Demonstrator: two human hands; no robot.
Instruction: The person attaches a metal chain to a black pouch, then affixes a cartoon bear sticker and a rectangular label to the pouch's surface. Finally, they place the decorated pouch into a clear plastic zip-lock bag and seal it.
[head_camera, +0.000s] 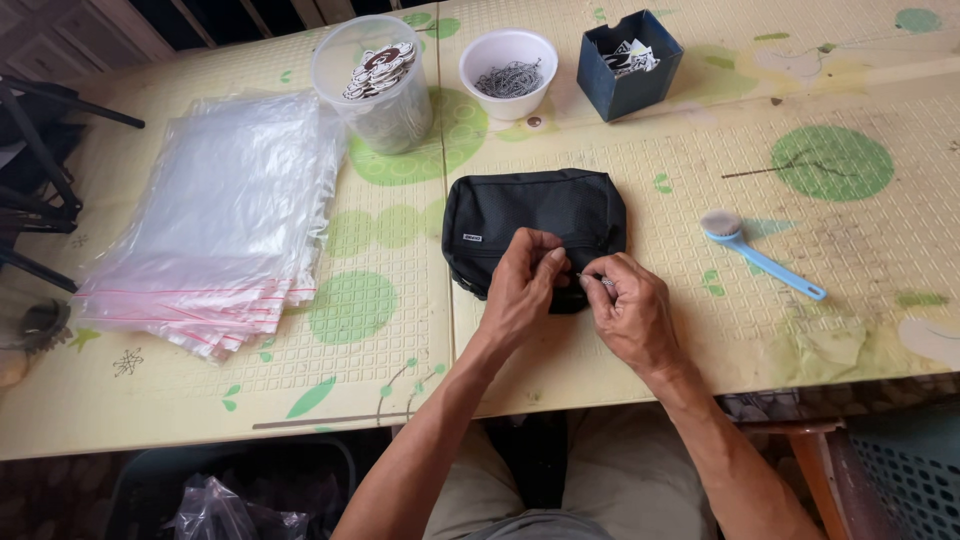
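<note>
A small black fabric pouch (535, 212) lies on the pale yellow padded table mat (640, 180) right in front of me. My left hand (522, 285) rests on the pouch's near edge, fingers pinched at its zipper. My right hand (630, 310) is just beside it, thumb and forefinger pinching a thin metal ball chain (600, 280) at the pouch's near right corner. The two hands almost touch.
A stack of clear zip bags (225, 220) lies at the left. Behind the pouch stand a clear tub of round tags (378, 80), a white bowl of metal chains (508, 70) and a dark blue box (628, 62). A blue-handled brush (755, 250) lies at the right.
</note>
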